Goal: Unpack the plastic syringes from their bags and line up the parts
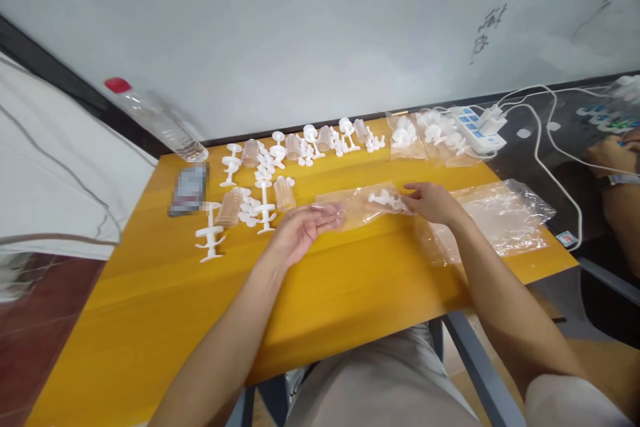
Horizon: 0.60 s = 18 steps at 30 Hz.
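A small clear plastic bag (361, 205) lies on the yellow table (165, 293) between my hands, with white plastic parts (384, 199) inside it. My left hand (304, 229) lies palm up at the bag's left end, fingers stretched out and touching its edge. My right hand (433, 201) rests on the bag's right end, fingers pressed against the bag near the white parts. To the left lie loose white plunger pieces (212, 235) and translucent barrels (230, 208).
More white parts and small cups (300, 144) line the table's far edge, with filled bags (425, 135) beside a white power strip (477, 125). A stack of empty clear bags (495, 217) lies right. A water bottle (157, 119) and phone (189, 189) sit left. Another person's arm (617, 177) is at far right.
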Each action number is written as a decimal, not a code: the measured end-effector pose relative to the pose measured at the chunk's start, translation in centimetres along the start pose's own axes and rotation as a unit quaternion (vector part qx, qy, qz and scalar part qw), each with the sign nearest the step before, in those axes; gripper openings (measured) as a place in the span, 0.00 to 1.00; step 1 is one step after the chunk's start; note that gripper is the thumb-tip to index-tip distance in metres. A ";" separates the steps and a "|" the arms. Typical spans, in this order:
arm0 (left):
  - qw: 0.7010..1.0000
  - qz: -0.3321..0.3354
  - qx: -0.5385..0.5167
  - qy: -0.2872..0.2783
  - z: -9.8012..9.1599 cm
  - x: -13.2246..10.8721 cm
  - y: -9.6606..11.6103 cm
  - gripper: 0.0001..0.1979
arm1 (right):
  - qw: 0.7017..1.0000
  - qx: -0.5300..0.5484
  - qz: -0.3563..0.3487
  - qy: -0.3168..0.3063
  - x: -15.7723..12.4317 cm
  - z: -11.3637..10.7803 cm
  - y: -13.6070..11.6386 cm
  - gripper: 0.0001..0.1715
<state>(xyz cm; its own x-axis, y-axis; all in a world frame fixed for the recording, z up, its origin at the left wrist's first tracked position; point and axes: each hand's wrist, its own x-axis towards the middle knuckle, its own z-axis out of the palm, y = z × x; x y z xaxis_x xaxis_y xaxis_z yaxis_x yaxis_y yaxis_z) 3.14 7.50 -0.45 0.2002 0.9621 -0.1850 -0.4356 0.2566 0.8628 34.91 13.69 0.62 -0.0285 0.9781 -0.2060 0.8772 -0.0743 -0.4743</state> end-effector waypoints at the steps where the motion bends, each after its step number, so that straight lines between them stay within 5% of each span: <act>1: 1.000 -0.009 -0.016 0.002 -0.8 -0.4 -0.1 0.07 | 1.000 0.003 -0.003 -0.012 0.5 0.3 -0.7 0.31; 4: 0.999 -0.028 -0.003 0.024 -2.8 -1.5 -0.7 0.10 | 0.999 0.034 -0.012 -0.006 1.5 0.9 -2.1 0.26; 10: 0.998 -0.060 0.009 0.021 -5.0 -3.6 -1.1 0.35 | 0.973 0.204 -0.067 0.080 0.7 0.4 -3.4 0.24; 14: 0.998 -0.047 0.007 0.037 -5.8 -3.7 -1.7 0.31 | 0.928 0.340 -0.095 0.116 -0.9 0.2 -3.9 0.24; 18: 0.996 -0.042 0.000 0.082 -5.5 -3.0 -2.6 0.24 | 0.908 0.364 -0.120 0.168 -2.7 -0.3 -3.9 0.24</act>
<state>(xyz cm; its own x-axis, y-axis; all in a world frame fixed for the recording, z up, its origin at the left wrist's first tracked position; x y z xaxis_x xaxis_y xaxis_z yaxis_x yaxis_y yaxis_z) -1.13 4.43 -4.71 0.0909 0.9393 -0.3310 -0.4238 0.3373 0.8407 31.71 11.38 3.33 0.0783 0.9782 0.1924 0.3115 0.1593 -0.9368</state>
